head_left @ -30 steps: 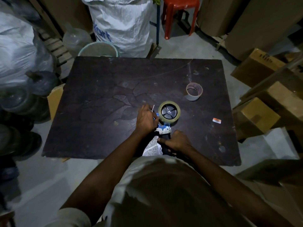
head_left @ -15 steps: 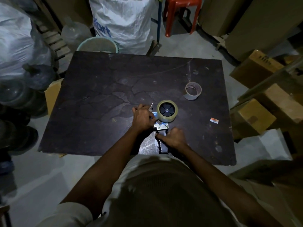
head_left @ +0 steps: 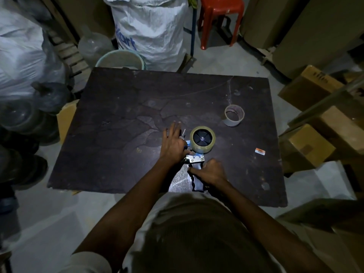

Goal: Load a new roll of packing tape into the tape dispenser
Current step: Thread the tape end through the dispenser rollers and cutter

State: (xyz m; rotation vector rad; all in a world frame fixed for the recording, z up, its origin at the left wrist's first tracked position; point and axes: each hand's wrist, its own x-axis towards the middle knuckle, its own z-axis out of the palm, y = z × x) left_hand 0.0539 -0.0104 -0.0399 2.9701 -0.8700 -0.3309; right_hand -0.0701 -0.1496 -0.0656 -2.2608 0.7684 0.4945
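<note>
Nearest the person, at the front edge of the dark counter (head_left: 118, 119), the right hand (head_left: 210, 172) is clenched around the black handle of the tape dispenser (head_left: 195, 164), which lies on its side with the handle pointing back toward the body. A bit of crinkled clear plastic (head_left: 178, 180) lies under the handle. Just beyond the handle sits the dispenser's metal and blue frame, and on its hub the new tape roll (head_left: 202, 138) is already seated, a tan ring around a black wheel. The left hand (head_left: 173, 142) rests just left of the roll with its fingers spread flat, grasping nothing that I can make out, its edge against the dispenser's front end. Off to the right, well apart, a small orange-and-white label (head_left: 260, 151) lies on the counter. Farther back and right stands an empty cardboard tape core (head_left: 234, 115). Past the far edge are a pale bucket (head_left: 122, 59), a white woven sack (head_left: 151, 26) and a red plastic stool (head_left: 220, 16). Cardboard boxes (head_left: 307, 146) crowd the right side.
</note>
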